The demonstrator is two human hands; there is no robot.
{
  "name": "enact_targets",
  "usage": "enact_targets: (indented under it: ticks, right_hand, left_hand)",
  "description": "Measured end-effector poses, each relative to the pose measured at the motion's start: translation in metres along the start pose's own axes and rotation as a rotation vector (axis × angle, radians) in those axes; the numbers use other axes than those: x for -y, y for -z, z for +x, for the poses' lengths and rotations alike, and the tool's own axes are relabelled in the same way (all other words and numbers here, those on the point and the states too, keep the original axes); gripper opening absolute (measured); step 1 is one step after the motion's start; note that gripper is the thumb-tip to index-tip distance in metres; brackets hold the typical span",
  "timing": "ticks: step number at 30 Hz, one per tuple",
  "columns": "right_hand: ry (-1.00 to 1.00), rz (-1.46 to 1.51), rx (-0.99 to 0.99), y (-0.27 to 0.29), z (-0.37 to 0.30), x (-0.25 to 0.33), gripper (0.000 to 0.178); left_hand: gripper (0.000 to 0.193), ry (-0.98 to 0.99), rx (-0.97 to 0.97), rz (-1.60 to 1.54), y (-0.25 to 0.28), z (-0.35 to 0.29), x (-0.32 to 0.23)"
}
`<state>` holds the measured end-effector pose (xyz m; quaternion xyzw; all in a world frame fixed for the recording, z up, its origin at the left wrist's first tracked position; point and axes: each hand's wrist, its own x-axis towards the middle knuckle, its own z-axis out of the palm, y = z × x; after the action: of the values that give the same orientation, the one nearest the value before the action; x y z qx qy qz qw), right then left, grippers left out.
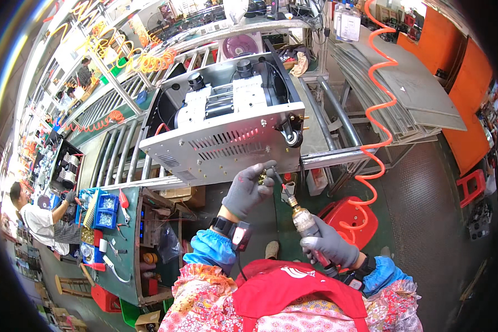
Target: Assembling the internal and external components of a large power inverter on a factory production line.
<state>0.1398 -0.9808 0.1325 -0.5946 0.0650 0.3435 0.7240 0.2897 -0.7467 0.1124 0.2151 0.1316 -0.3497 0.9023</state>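
My left hand (248,191), in a grey glove, is closed around several small brass-coloured screws (263,177), which show between its fingers. My right hand (333,243), also gloved in grey, grips a power screwdriver (303,219) by its body. The bit slants up and away, its tip close to the left fingertips. Just beyond both hands is the silver panel (232,148) of a tilted metal case, with vent slots and several fasteners on it. A black caster (291,133) is fixed near its right corner. White and black machine parts (224,99) sit inside the case.
The case rests on a roller conveyor (116,152). At left, a green bench (128,260) carries blue bins (106,210) of small parts. A coiled orange hose (375,110) hangs at right, near a red stool (355,218) and stacked grey sheets (404,83). Another person (44,221) works at far left.
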Motion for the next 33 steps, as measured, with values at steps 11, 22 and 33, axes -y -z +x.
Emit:
enact_targets:
  ticks: [11,22,33]
  right_hand:
    - [0.055,0.001,0.079,-0.002,-0.002,-0.003,0.070]
    - [0.020,-0.104,0.050,0.007,-0.003,0.000,0.064]
    - [0.032,0.249,0.031,0.016,0.005,0.010,0.044]
  left_hand:
    - [0.033,-0.113,0.058,0.272,0.011,-0.003,0.004]
    - [0.041,-0.272,-0.018,1.040,-0.004,-0.003,-0.023]
    - [0.031,-0.300,-0.207,0.557,-0.001,0.069,0.006]
